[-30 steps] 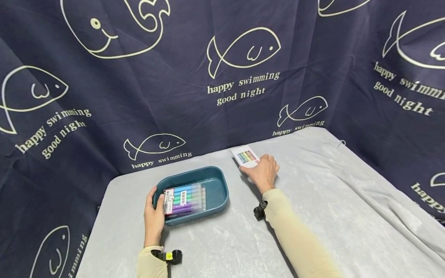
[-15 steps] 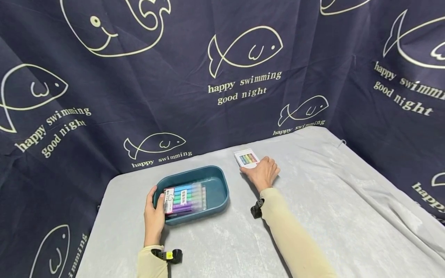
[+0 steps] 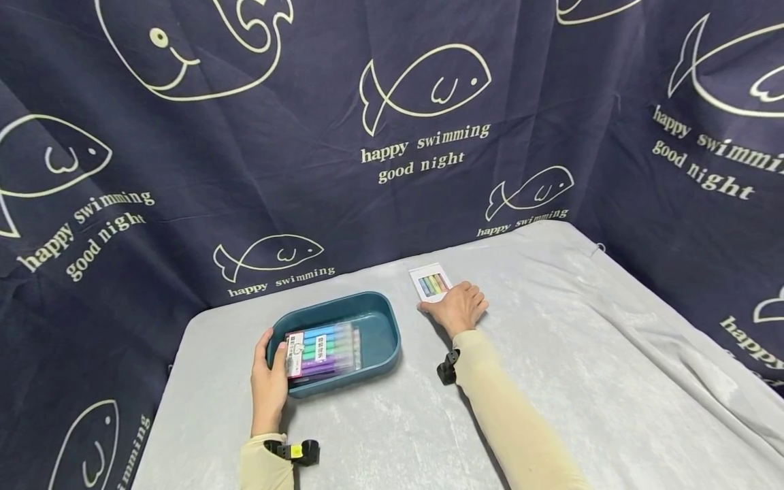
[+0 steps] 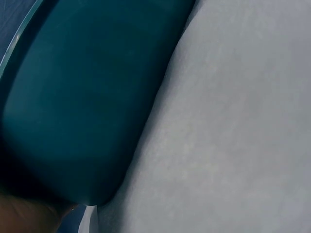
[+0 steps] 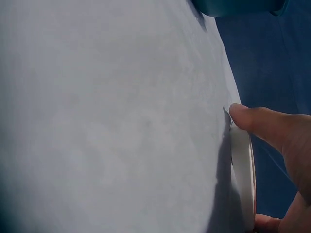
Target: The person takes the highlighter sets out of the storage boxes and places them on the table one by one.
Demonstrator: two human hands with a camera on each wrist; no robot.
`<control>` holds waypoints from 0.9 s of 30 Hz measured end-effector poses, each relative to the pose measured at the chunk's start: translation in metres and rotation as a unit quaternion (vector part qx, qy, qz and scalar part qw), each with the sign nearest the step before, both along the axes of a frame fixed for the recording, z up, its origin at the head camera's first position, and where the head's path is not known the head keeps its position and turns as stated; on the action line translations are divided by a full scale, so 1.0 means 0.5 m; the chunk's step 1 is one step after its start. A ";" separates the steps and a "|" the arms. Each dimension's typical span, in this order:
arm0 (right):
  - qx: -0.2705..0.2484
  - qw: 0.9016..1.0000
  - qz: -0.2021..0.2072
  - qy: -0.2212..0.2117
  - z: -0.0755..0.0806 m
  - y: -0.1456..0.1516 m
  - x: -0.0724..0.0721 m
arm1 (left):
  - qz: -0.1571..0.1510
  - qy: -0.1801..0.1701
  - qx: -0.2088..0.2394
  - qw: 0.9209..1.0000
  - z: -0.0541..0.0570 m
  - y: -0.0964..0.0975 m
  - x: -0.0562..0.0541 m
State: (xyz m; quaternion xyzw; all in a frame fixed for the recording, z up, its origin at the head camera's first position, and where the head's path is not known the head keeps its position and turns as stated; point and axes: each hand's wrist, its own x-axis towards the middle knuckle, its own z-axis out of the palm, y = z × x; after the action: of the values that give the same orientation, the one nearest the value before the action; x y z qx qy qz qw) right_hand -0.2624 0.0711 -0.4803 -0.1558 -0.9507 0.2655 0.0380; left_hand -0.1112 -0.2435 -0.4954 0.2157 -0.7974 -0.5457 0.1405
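My left hand (image 3: 269,381) grips the left end of a teal plastic bin (image 3: 381,333), thumb over the rim and fingers outside. Inside the bin lies a clear pack of coloured markers (image 3: 321,348) in blue, green and purple. To the right, my right hand (image 3: 458,307) holds a flat white box (image 3: 431,282) whose window shows pastel-coloured sticks; their exact kind is unclear. In the right wrist view the thumb and a finger are on opposite ends of the white box (image 5: 243,165). The left wrist view is mostly filled by the bin's outer wall (image 4: 87,107).
A grey cloth (image 3: 392,435) covers the table, with wrinkles on the right side. Behind it and along both sides hangs a navy curtain (image 3: 331,177) with fish drawings. Part of the bin (image 5: 238,6) shows at the top of the right wrist view.
My right hand and the white box have shifted slightly toward me, and the box's angle has changed a little. The left hand and bin keep their places; the head view has turned slightly.
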 end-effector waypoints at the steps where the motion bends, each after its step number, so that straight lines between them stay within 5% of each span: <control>1: -0.003 1.000 0.002 -0.002 0.000 0.000 0.001 | 0.000 -0.001 0.000 1.000 -0.001 0.000 0.000; 12: -0.029 0.999 0.031 0.008 0.014 0.009 0.010 | -0.004 0.004 -0.003 1.000 0.002 0.000 0.001; 27: -0.045 0.990 0.124 0.054 0.055 0.010 0.006 | 0.002 0.004 -0.012 1.000 -0.002 -0.002 -0.005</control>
State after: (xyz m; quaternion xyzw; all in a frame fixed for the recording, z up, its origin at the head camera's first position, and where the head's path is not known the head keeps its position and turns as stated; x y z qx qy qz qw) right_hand -0.2592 0.0760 -0.4526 -0.0238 -0.9463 0.3187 0.0493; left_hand -0.1136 -0.2447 -0.4963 0.2139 -0.8026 -0.5370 0.1476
